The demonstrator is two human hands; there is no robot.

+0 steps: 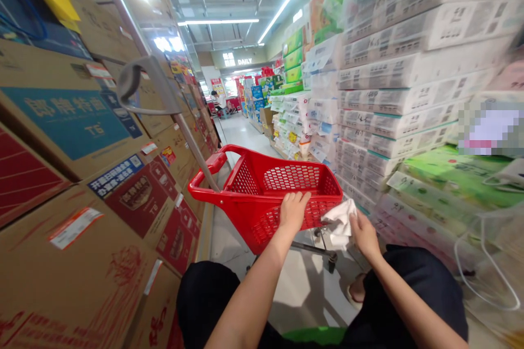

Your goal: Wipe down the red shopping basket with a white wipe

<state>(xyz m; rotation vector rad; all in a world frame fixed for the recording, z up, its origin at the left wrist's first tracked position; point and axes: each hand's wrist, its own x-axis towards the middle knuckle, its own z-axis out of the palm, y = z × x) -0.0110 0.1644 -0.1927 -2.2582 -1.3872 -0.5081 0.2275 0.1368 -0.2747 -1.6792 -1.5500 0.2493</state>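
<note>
A red plastic shopping cart [241, 208] with perforated basket walls stands side-on in front of my knees. My left hand [293, 210] rests on its near rim, the fingers hooked over the top edge. In my right hand [365, 235], a crumpled white cloth [340, 224] is pinched between the fingers, beside the basket's right-hand end. The cloth hangs close against the outer wall; whether it touches the plastic I cannot tell. Part of the near wall is hidden behind my left hand and forearm. The cart's handle [204, 170] is on the left.
Cardboard cartons [73, 120] are stacked along the left, with a metal pole [195, 147] and its grey grip before them. Wrapped paper packs [380, 103] rise on the right. Green packs [454, 180] lie lower down. Far along the aisle sits a person [219, 101].
</note>
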